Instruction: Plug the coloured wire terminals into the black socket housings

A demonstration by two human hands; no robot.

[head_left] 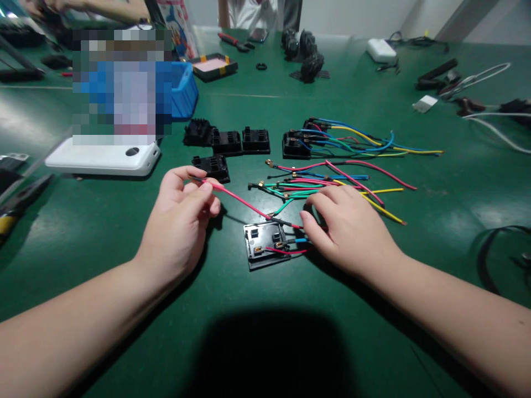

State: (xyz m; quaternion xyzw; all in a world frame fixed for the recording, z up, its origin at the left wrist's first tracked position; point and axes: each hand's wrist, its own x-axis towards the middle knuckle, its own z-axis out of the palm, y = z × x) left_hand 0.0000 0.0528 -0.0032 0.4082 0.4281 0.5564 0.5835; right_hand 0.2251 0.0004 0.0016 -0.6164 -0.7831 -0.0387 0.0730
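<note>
Between the thumb and fingers of my left hand [182,221] is one end of a red wire [244,203]. The wire slants down to the right, toward my right hand [348,229], whose fingers are curled over wires beside a black socket piece [265,243]. That piece lies face down on the green table, with gold terminals and blue and red wires running under my right fingers. What those fingertips grip is hidden. Loose red, green, blue and yellow wires [307,182] lie just beyond my right hand.
Several black socket pieces [256,140] sit beyond my hands, a wired pair [296,145] to their right. A white power bank [99,157], pliers [25,204] and a blue bin [185,91] are at left. A person [259,14] is across the table.
</note>
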